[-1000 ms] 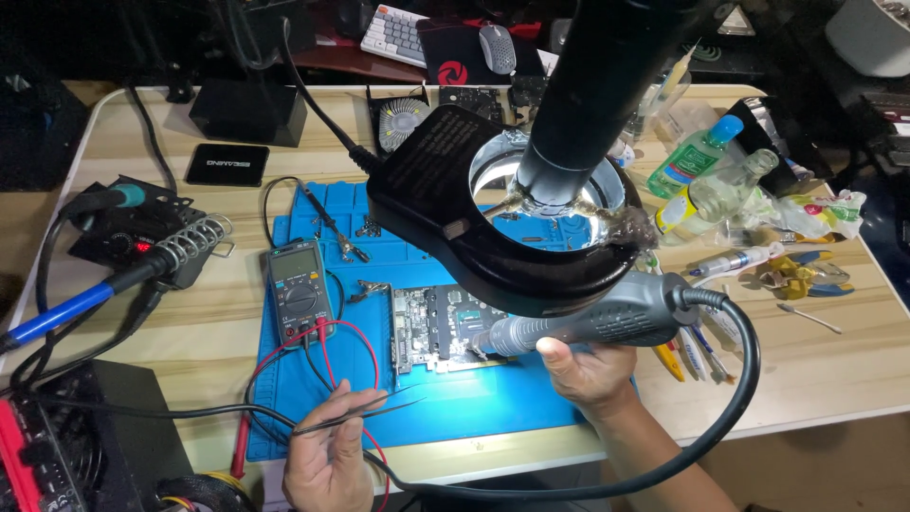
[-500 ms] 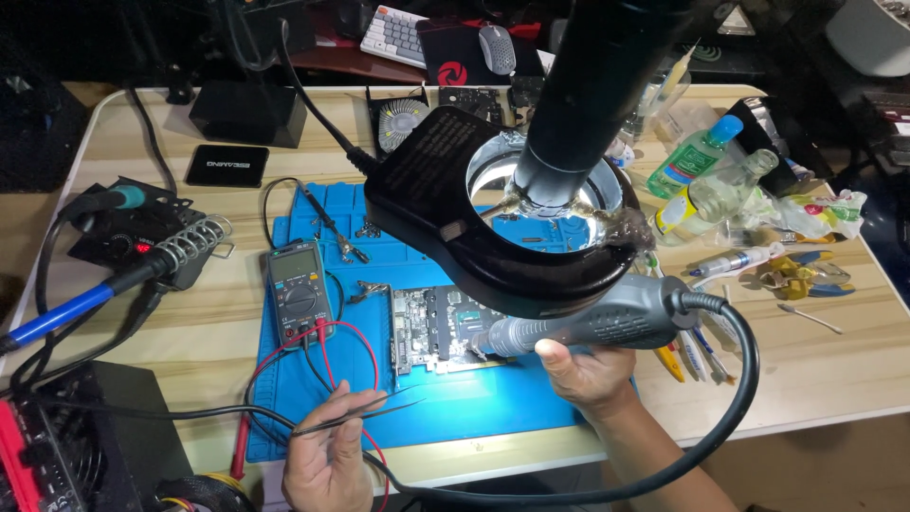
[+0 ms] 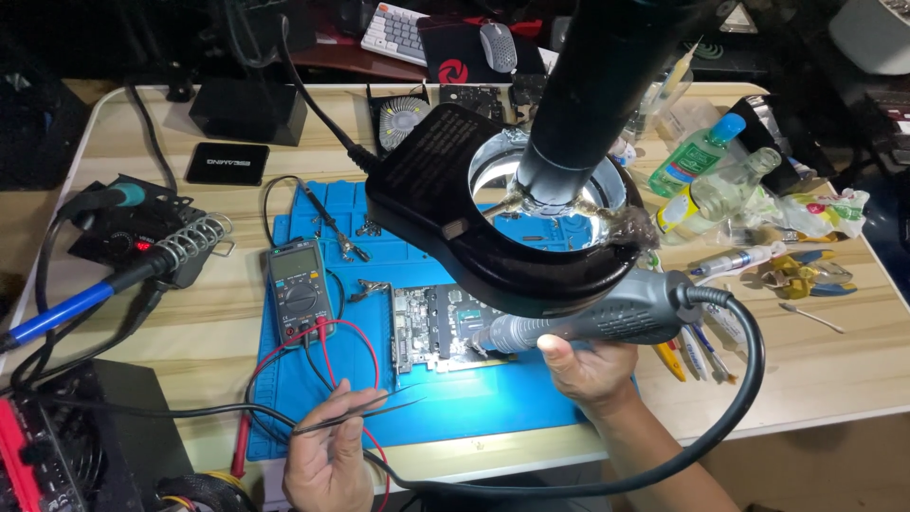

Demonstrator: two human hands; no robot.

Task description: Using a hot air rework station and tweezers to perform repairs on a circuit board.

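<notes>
- Circuit board [image 3: 438,327]: grey-green, flat, rectangular, w/ dark chips; lies on blue mat [image 3: 493,398] under black ring lamp [image 3: 455,204].
- Right hand [image 3: 588,370] grips grey ribbed hot-air wand [image 3: 607,318], nozzle at board's right edge.
- Left hand [image 3: 327,455] pinches thin black tweezers [image 3: 365,412], tips apart from board.
- Surface [image 3: 190,322]: pale wood, cluttered; multimeter [image 3: 299,289] left of board.

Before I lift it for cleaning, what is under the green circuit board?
The blue rubber work mat shows around the green circuit board; anything directly beneath is covered.
</notes>
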